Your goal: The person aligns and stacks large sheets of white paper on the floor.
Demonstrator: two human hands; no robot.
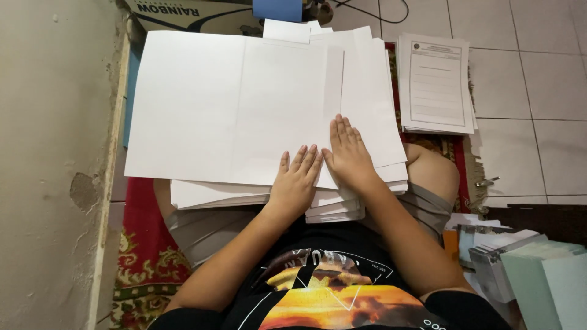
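A large white sheet (226, 104), folded with creases running top to bottom, lies on a stack of white paper (244, 197) across my lap. My left hand (296, 180) rests flat on the sheet's lower edge, fingers together and pointing away from me. Just right of it, my right hand (350, 153) lies flat too, palm down, pressing on the folded flap (367, 91) at the sheet's right side. Neither hand grips anything.
A pile of printed forms (435, 85) lies on the tiled floor at the right. Pale green folders and a grey box (532, 269) stand at lower right. A wall (55, 165) runs along the left. A red patterned rug (143, 263) is under me. A cardboard box (183, 13) sits at the top.
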